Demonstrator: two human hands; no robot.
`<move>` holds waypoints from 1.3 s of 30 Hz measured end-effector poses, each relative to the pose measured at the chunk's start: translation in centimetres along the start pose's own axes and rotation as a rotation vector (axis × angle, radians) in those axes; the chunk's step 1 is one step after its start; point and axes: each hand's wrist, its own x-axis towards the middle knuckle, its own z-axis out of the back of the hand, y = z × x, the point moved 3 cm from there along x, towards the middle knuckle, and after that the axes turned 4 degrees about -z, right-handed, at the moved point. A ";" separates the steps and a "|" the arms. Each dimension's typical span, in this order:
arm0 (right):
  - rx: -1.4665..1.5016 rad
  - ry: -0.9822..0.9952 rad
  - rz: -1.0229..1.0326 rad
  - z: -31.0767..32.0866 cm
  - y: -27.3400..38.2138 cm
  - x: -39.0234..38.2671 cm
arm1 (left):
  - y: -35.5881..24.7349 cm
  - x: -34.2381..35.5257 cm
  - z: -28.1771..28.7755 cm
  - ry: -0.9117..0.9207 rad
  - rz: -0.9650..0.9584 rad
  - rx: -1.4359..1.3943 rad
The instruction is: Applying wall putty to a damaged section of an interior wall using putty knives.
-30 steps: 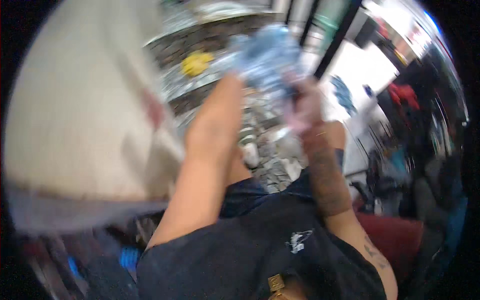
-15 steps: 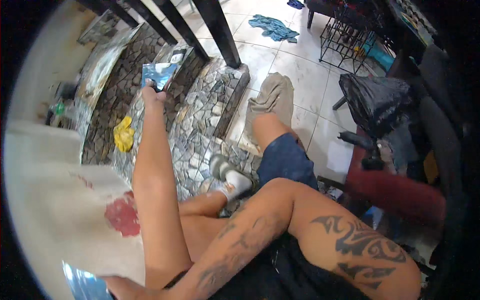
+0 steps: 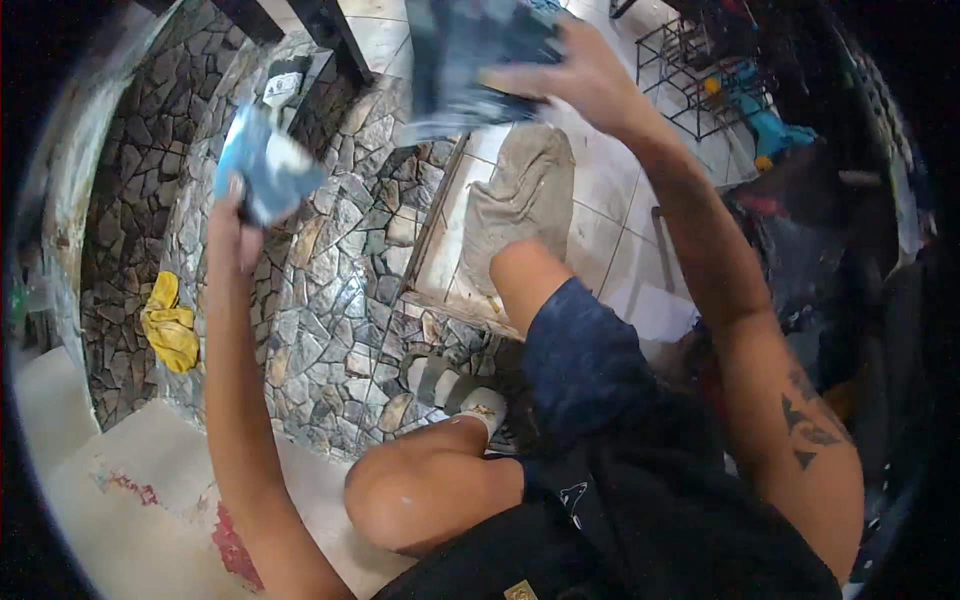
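Note:
My left hand point(image 3: 238, 225) is up at the left over the stone-clad steps point(image 3: 330, 270), fingers closed on a bent, glossy blue and white sheet point(image 3: 262, 160). At the top middle, my right hand point(image 3: 575, 80) grips a larger dark blue-grey glossy sheet point(image 3: 470, 60), smeared by motion. What is on either sheet cannot be made out. Just beyond the left hand lies a black and white thing like a paintbrush point(image 3: 284, 84).
A yellow cloth or glove point(image 3: 172, 325) lies on the stone at left. A grey-brown cloth point(image 3: 525, 190) covers floor tiles by my knee. Dark posts point(image 3: 335, 35) rise from the steps. A black wire rack point(image 3: 675, 80) and a teal object point(image 3: 765, 120) stand at back right.
My right hand has swung from the lower left, across my body, to the top middle with its sheet. My left hand has come nearer and leftward. The view has shifted.

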 end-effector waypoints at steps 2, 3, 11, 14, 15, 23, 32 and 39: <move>-0.032 0.056 -0.350 1.2 -5.7 -2.6 | 0.4 -4.3 4.6 -0.070 0.065 -0.066; -0.187 0.145 -0.703 2.0 -8.7 -5.0 | 0.3 -6.4 6.9 -0.199 0.037 -0.153; -0.534 0.596 -0.881 -0.3 -12.7 -15.2 | -6.6 -24.6 9.6 -0.660 -0.156 -0.419; -0.507 0.761 -0.929 -0.2 -8.3 -13.7 | -8.3 -25.8 2.4 -0.527 -0.126 -0.809; -0.553 0.737 -0.934 0.0 -6.7 -12.8 | -8.2 -25.6 -0.2 -0.537 -0.043 -0.773; -0.393 0.859 -0.849 -1.0 -5.0 -8.4 | -9.8 -20.5 -12.5 -0.316 0.348 -0.522; -0.308 1.004 -0.722 -13.2 -24.1 -7.3 | 1.1 -13.5 -13.9 -0.402 0.505 -0.464; -0.667 0.916 -0.735 -18.3 -30.9 -0.8 | 2.7 -14.5 -13.1 -0.514 0.667 -0.125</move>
